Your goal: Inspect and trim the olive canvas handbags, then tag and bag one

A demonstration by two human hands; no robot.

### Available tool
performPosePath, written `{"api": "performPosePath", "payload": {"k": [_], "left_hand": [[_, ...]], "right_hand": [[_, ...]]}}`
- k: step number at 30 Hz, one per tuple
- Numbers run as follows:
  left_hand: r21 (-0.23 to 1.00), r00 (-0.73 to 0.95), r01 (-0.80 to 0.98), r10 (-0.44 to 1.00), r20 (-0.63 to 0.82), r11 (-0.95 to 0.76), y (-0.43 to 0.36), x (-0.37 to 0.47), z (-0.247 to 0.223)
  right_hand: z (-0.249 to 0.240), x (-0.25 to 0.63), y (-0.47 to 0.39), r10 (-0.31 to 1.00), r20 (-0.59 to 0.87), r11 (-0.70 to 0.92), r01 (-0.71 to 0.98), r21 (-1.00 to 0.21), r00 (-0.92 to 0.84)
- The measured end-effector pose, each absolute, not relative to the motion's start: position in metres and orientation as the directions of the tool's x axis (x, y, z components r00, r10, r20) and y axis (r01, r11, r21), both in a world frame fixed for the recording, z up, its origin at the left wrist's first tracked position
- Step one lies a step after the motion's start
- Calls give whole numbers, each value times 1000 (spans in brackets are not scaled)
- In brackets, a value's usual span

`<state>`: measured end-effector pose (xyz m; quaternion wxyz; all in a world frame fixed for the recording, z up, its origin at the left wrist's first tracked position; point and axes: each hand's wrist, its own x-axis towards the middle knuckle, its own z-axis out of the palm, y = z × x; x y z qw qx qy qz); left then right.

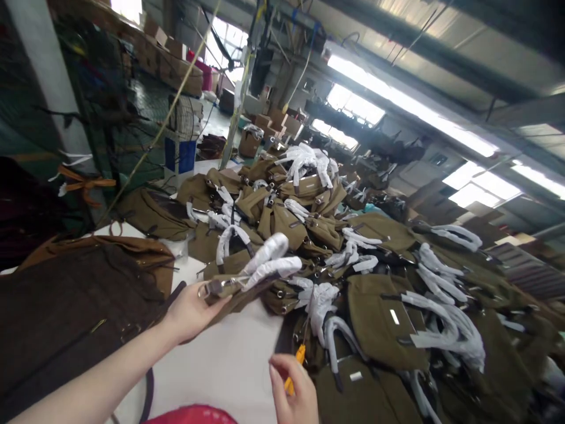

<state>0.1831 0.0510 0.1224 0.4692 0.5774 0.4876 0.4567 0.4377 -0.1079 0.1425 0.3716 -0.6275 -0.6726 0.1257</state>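
Observation:
My left hand (190, 313) is closed on the near end of an olive handbag (241, 297), its thumb lying along the top edge by a metal ring and a dark strap tab. Two handles wrapped in white film (271, 265) stand up from that bag. My right hand (295, 391), low in the view and apart from the bag, has its fingers closed round a yellow-handled tool (301, 354). A thin metal shaft seems to point up from the tool; its tip is hard to make out. Beyond and to the right lie many similar olive bags (379, 318).
Dark brown bags (79, 312) lie on the left of the white tabletop (220, 362). The olive heap covers the far and right side. A slanting cord (170, 112) and a post (238, 100) rise at the back, with cardboard boxes (163, 62) beyond. Something red (192, 414) shows at the bottom.

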Motion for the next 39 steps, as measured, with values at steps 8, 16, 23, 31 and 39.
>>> {"api": "performPosePath", "payload": {"k": [8,16,23,31,39], "left_hand": [[776,374,616,918,-136,-136,-57,176,103],[777,373,619,914,-162,-115,-84,182,83],[741,437,644,887,-152,-190,-91,196,84],[737,424,651,893,-151,-184,-92,197,84],[738,422,648,895,-145,-186,-94,191,84]], "right_hand": [[178,355,-74,967,67,252,884,-394,-246],[136,369,-98,953,-116,199,866,-458,-280],[126,405,-95,936,-170,128,750,-648,-307],[70,423,-88,883,-284,-203,241,-949,-373],[104,402,-97,935,-131,102,606,-789,-329]]}}
